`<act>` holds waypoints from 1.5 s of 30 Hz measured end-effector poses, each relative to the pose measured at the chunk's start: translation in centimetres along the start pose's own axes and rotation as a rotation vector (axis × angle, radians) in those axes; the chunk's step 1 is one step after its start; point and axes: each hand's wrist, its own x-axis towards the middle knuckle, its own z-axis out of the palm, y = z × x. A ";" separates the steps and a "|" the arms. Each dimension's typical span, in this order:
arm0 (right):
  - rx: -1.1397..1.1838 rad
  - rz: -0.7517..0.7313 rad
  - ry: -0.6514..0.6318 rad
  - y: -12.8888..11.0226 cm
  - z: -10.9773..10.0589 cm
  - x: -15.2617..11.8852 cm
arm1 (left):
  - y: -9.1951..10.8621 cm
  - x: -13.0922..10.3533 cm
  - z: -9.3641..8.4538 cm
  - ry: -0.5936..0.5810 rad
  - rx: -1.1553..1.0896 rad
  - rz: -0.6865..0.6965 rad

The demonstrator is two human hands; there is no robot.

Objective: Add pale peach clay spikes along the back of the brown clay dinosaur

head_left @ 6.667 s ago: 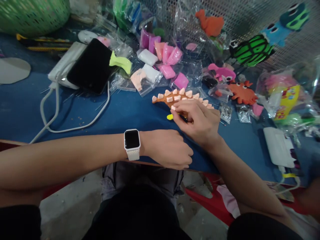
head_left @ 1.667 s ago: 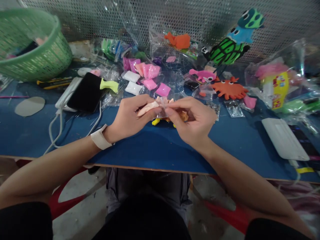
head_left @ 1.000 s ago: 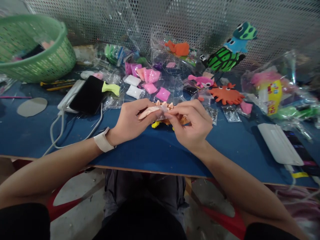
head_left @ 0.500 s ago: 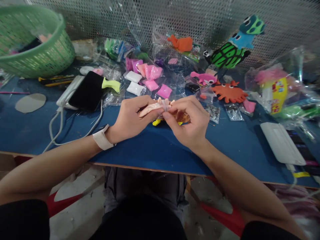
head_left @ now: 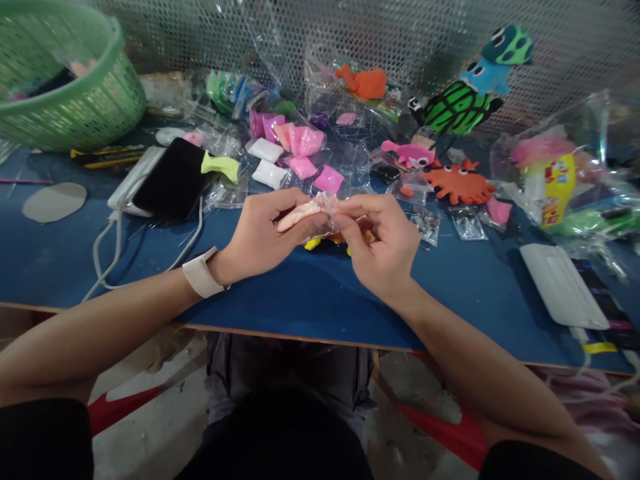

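Note:
Over the middle of the blue table, my left hand [head_left: 267,230] is closed around a pale pink packet of soft clay [head_left: 300,215] in clear plastic. My right hand [head_left: 385,243] pinches the packet's crumpled clear end between thumb and forefinger. The two hands' fingertips almost meet there. Beneath them lies a brown and yellow figure [head_left: 314,244], mostly hidden by my fingers. Just beyond the hands are pink clay packets [head_left: 329,179] and white clay packets [head_left: 270,174].
A green basket [head_left: 100,100] stands at the back left, near a black phone [head_left: 173,179] and a cable. On the right are an orange crab figure [head_left: 460,183], a pink fish figure [head_left: 407,155] and a white power bank [head_left: 563,287]. A stacked turtle figure [head_left: 457,110] stands behind.
My right fingers have shifted slightly right, away from the left ones. The packet's clear end now looks more spread and crumpled between them. Both hands keep their hold.

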 end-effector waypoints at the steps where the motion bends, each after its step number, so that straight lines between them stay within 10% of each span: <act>1: -0.022 -0.003 0.000 0.0 0.0 -0.1 | 0.0 0.0 0.0 -0.005 0.004 -0.006; 24: -0.015 -0.014 0.082 -0.9 0.3 0.3 | -0.4 -0.2 0.3 0.055 0.030 -0.011; 36: 0.219 0.253 0.013 -0.5 0.4 0.2 | -0.7 -0.1 0.1 0.027 0.059 0.003; 45: 0.005 0.079 -0.032 -0.5 0.0 0.2 | -0.8 -0.1 0.2 0.036 0.096 -0.003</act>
